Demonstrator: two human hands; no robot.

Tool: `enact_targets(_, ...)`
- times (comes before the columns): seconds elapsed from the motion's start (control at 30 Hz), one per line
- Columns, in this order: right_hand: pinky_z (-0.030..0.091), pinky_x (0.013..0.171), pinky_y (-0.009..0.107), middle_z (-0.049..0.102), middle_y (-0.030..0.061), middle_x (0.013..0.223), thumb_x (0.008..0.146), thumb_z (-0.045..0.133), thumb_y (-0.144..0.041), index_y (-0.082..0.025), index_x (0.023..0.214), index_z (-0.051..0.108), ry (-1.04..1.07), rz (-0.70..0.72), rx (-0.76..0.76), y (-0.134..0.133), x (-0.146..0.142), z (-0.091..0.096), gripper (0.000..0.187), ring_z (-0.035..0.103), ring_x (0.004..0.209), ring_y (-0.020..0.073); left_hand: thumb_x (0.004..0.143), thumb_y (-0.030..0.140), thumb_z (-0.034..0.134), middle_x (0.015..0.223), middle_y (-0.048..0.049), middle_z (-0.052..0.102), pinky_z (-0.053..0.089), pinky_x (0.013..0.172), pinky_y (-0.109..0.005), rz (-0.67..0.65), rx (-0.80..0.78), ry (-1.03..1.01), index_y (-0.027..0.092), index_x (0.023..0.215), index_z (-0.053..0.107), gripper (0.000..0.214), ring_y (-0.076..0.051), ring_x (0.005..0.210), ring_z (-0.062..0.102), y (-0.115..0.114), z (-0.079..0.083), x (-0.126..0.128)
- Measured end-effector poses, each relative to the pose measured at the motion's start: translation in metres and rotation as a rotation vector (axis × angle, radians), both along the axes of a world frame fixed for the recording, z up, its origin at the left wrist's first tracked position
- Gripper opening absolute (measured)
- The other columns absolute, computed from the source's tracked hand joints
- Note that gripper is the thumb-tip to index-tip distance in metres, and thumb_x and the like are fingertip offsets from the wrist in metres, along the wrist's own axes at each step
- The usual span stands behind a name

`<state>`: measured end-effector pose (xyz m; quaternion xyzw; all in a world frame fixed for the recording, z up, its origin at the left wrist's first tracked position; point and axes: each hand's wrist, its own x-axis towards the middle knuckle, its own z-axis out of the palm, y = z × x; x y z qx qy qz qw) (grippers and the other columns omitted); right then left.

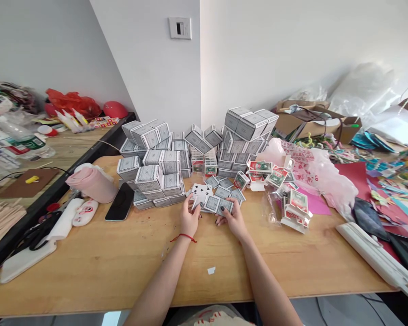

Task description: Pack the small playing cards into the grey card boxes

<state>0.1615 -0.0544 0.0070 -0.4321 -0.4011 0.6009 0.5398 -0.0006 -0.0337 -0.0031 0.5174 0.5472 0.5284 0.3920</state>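
Observation:
My left hand, a red string at its wrist, pinches a white playing card between thumb and fingers. Just beyond it lies a face-up spade card. My right hand grips grey-patterned playing cards that reach across toward the left hand. Behind both hands, loose cards are spread back side up on the wooden table. Block shapes built of grey-patterned cards rise at the left, and another stack stands at the right.
Opened red-and-green card boxes lie right of my hands beside a crumpled plastic bag. A phone, a pink roll and a white mouse are at the left. A long white tool lies at the right edge.

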Motion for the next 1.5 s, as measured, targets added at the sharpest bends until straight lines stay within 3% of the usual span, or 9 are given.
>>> enact_targets(0.2,0.051,0.044,0.028,0.061,-0.0042,0.062,0.071,0.059,-0.044,-0.025,0.104,0.029,0.059,-0.002,0.012,-0.0002,-0.0025,-0.0005,0.049,0.062,0.047,0.0155,0.084,0.037,0.039,0.078,-0.0023,0.055,0.044,0.041,-0.02,-0.068,-0.013,-0.017,0.02,0.12,0.036,0.04,-0.004,0.04,0.047,-0.0015,0.0017,0.0001)
enact_targets(0.37,0.05,0.044,0.028,0.062,-0.0039,0.065,0.071,0.058,-0.043,-0.026,0.1,0.029,0.087,-0.051,0.028,0.0012,-0.0011,-0.0018,0.045,0.061,0.047,0.0145,0.085,0.038,0.036,0.085,-0.0035,0.053,0.043,0.04,-0.02,-0.047,-0.017,-0.108,0.021,0.116,0.037,0.035,-0.003,0.039,0.046,0.0013,0.0004,-0.0019)
enact_targets(0.57,0.05,0.043,0.028,0.062,-0.0041,0.064,0.07,0.059,-0.044,-0.025,0.1,0.028,0.067,-0.072,0.025,0.0015,-0.0019,-0.0018,0.047,0.061,0.046,0.015,0.085,0.043,0.032,0.085,-0.0035,0.054,0.044,0.04,-0.019,-0.055,-0.019,-0.057,0.02,0.114,0.037,0.037,-0.003,0.04,0.045,0.0024,-0.0007,-0.0029)
enact_targets(1.5,0.047,0.043,0.025,0.062,-0.0043,0.063,0.073,0.059,-0.037,-0.024,0.1,0.03,0.134,-0.095,0.058,0.0034,-0.0005,-0.0068,0.041,0.057,0.043,0.0124,0.083,0.041,0.038,0.074,0.0002,0.049,0.041,0.038,-0.02,-0.049,-0.028,-0.172,0.02,0.111,0.041,0.035,-0.004,0.038,0.044,0.0031,-0.0001,-0.0022)
